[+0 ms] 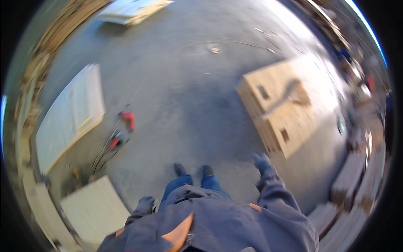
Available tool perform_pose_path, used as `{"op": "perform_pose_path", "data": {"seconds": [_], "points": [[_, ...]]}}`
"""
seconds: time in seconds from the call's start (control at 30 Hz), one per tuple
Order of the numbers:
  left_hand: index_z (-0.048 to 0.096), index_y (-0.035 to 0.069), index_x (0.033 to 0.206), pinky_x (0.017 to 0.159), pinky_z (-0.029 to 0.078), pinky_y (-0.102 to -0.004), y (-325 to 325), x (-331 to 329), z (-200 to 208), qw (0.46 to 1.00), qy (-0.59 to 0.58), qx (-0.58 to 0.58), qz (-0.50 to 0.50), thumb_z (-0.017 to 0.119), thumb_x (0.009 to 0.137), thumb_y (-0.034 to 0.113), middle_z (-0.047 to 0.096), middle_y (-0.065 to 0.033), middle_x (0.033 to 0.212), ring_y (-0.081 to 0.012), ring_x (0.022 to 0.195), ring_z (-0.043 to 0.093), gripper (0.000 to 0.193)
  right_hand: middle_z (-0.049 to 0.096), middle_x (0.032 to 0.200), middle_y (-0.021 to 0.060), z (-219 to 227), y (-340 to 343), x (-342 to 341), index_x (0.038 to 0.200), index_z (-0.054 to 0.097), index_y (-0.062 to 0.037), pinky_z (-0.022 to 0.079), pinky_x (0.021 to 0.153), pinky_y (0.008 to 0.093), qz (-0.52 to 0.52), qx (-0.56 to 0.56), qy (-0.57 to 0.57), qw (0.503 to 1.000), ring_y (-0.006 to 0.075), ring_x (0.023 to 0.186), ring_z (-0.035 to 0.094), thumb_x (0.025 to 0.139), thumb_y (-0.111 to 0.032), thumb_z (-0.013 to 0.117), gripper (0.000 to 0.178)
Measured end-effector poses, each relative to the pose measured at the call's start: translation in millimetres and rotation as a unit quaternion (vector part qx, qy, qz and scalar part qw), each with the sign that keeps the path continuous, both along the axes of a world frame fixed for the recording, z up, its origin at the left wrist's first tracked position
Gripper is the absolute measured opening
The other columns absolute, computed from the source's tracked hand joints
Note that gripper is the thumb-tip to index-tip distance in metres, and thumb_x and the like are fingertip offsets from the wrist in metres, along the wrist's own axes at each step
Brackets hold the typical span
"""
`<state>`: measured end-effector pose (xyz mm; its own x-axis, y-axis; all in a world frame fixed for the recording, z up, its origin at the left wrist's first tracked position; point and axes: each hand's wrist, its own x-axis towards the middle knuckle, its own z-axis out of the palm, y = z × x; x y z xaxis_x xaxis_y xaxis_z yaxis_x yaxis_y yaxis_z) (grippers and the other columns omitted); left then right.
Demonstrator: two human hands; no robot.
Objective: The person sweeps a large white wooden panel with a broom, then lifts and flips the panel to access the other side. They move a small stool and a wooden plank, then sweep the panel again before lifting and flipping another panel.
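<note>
My right hand (262, 163), in a grey-blue glove, reaches forward beside the near corner of a large plywood box (268, 105). A small gap seems to lie between them, and the fingers look loosely apart with nothing visible in them. The box has rectangular cutouts, and a blurred brown-and-grey object (299, 95) rests on its top. Low at my left side hangs my left hand (146, 202), also gloved. Its fingers are too blurred and hidden to read. Nearest to it is a pale wooden panel (96, 208).
Red-and-dark corded power tools (128, 119) lie on the floor at left, close to a stack of pale panels (73, 115). Another panel stack (132, 10) sits at the far left. Lumber (31, 122) lines the left edge; long timber beams (349, 178) lie at right.
</note>
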<state>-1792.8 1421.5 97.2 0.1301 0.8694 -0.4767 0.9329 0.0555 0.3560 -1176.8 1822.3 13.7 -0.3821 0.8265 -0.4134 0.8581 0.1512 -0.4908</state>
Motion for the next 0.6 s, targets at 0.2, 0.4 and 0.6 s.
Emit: {"op": "perform_pose_path", "data": {"seconds": [0.2,0.4,0.6], "points": [[0.064,0.012,0.117,0.099,0.042,-0.0375,51,-16,-67,0.971,-0.045,-0.133,0.192,0.051,0.089,0.026,0.059,-0.0112,0.125,-0.0301,0.117,0.054,0.033,0.065,0.074,0.0108,6,-169,-21,0.088,0.061,-0.0074,0.054,0.056,0.0393,0.231,0.029,-0.053,0.971,0.0255,0.071,0.067,0.088,-0.030,0.057,0.023],[0.061,0.019,0.122,0.101,0.041,-0.0372,68,-70,-88,0.985,0.052,-0.123,0.108,0.044,0.093,0.028,0.056,-0.0048,0.131,-0.0254,0.120,0.053,0.035,0.066,0.076,0.0115,49,-64,-170,0.089,0.063,-0.0077,0.054,0.056,0.0399,-0.178,-0.266,-0.034,0.947,0.0260,0.069,0.067,0.089,-0.028,0.055,0.022],[0.068,0.014,0.105,0.093,0.047,-0.0393,44,-139,-134,0.975,0.055,0.006,0.216,0.052,0.086,0.021,0.062,-0.0063,0.118,-0.0277,0.109,0.059,0.025,0.067,0.077,0.0122,69,21,-293,0.090,0.064,-0.0081,0.054,0.056,0.0406,-0.204,-0.278,0.011,0.938,0.0264,0.067,0.067,0.089,-0.027,0.054,0.022]]}}
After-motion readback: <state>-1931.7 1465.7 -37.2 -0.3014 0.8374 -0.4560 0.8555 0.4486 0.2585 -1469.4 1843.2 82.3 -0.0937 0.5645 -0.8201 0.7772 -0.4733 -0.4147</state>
